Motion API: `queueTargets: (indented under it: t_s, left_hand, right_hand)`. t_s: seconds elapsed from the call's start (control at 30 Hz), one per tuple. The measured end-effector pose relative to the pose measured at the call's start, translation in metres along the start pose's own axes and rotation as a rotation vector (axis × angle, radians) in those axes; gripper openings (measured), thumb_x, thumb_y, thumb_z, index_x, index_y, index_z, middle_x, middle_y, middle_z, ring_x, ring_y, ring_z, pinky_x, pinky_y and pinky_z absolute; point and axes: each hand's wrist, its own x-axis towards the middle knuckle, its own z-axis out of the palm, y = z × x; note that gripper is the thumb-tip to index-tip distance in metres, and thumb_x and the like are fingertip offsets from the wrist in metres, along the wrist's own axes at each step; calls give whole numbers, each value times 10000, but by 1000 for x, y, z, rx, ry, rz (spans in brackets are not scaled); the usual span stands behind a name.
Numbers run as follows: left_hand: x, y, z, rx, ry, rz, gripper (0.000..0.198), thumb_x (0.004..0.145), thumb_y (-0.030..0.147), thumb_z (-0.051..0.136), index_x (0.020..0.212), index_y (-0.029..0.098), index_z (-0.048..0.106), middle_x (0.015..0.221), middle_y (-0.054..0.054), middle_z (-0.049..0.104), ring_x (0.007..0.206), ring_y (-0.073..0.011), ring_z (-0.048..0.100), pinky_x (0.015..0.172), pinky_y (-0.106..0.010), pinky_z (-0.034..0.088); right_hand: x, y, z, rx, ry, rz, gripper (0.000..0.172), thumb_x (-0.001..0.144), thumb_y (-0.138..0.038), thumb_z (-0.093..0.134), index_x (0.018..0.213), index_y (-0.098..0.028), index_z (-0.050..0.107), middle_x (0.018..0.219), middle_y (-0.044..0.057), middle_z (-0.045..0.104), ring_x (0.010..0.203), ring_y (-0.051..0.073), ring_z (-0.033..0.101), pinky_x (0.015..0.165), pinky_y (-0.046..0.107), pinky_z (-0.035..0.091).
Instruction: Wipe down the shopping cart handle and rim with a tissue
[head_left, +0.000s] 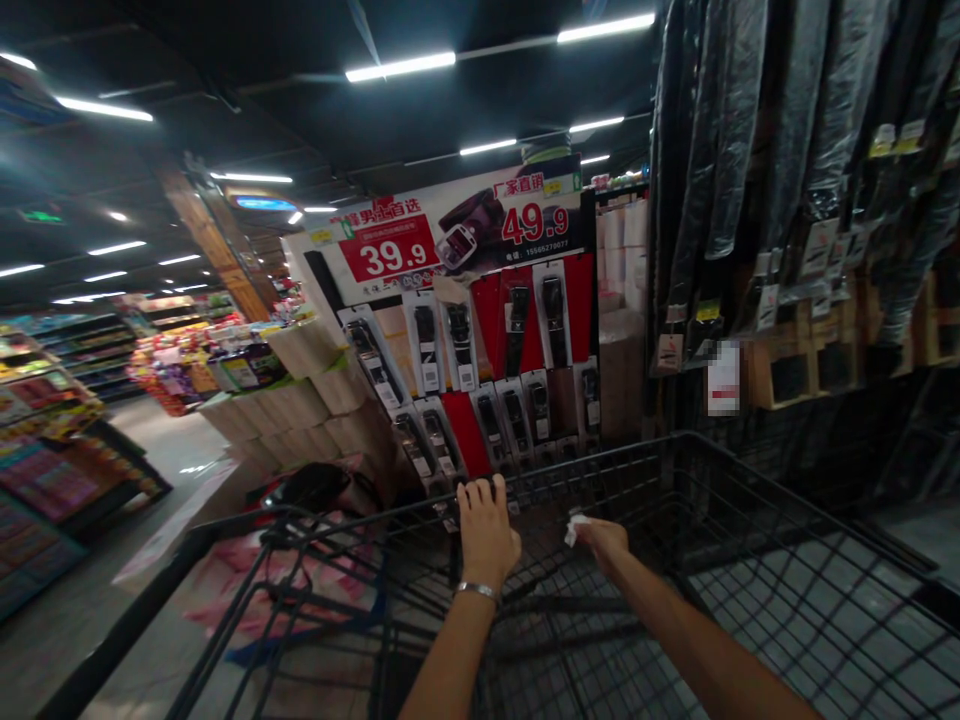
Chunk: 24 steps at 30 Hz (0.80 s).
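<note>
A black wire shopping cart [675,450] fills the lower part of the view. My left hand [486,530], with a silver bracelet at the wrist, is closed over the far rim of the cart. My right hand [600,540] reaches into the cart and pinches a small white scrap of paper [574,528]. Just beyond the cart stands a belt display rack [480,370] with packaged belts on red and white cards under price signs reading 39.9 and 49.9.
More belts in plastic sleeves hang on a wall rack [787,200] at the right. Stacked paper rolls [300,400] sit left of the display. A pink bag [225,580] lies by the cart's left side. Store shelves [60,440] line an aisle at the left.
</note>
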Motion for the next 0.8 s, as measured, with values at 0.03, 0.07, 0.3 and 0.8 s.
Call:
queueTargets:
  t_s: [0.03,0.07,0.3,0.8]
  left_hand:
    - [0,0,0,6,-2,1,742,666,324,562,1342,75,383,1191,-165,471,1154,-332,396,1097,-498,143]
    - [0,0,0,12,-1,0,746,666,327,562,1346,78,379,1190,-159,472,1156,-331,395,1098,-497,143]
    - [1,1,1,-5,34,-6,744,648,310,579,1328,67,400,1176,-173,483,1143,-327,406,1094,-505,164]
    - [-3,2,20,-121,284,-10,671,706,229,536,1333,39,387,1237,-203,489,1226,-327,396,1092,-508,253]
  right_hand:
    - [0,-1,5,35,12,13,149,460,-58,611,446,-187,538,441,-20,592,520,161,613,502,224,491]
    - [0,-3,9,69,24,28,157,461,-53,608,438,-190,535,420,-27,576,492,154,600,486,223,487]
    - [-6,-19,21,223,37,55,158,417,-24,595,437,-174,551,372,-41,549,390,131,534,395,228,436]
    - [1,-18,9,182,-103,-122,135,396,-127,636,530,-145,634,486,3,629,490,152,587,498,254,452]
